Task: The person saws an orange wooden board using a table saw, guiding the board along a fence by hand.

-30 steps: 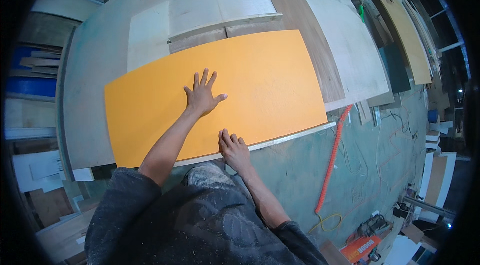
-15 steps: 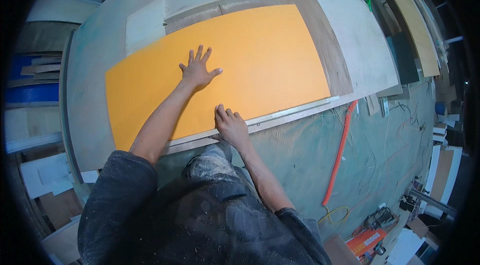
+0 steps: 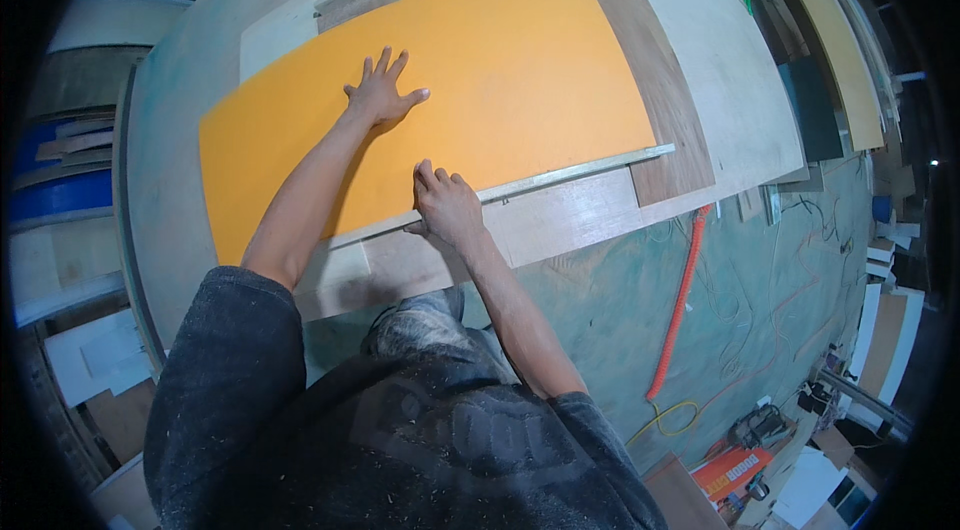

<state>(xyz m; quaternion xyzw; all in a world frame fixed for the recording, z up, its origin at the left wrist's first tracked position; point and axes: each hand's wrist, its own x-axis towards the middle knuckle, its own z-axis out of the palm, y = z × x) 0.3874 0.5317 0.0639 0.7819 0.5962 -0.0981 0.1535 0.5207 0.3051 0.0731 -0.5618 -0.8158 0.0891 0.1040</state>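
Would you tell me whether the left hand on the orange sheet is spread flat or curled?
Spread flat: the left hand lies palm down on the orange sheet, fingers splayed apart.

My left hand (image 3: 380, 95) lay flat on the sheet (image 3: 500, 80), which rested on the boards (image 3: 560, 220). My right hand (image 3: 447, 208) sat at its near edge. A hose (image 3: 682, 300) lay on the floor (image 3: 600, 300), to the right.

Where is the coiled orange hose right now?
In the head view, the coiled orange hose lies on the green floor, right of the right hand.
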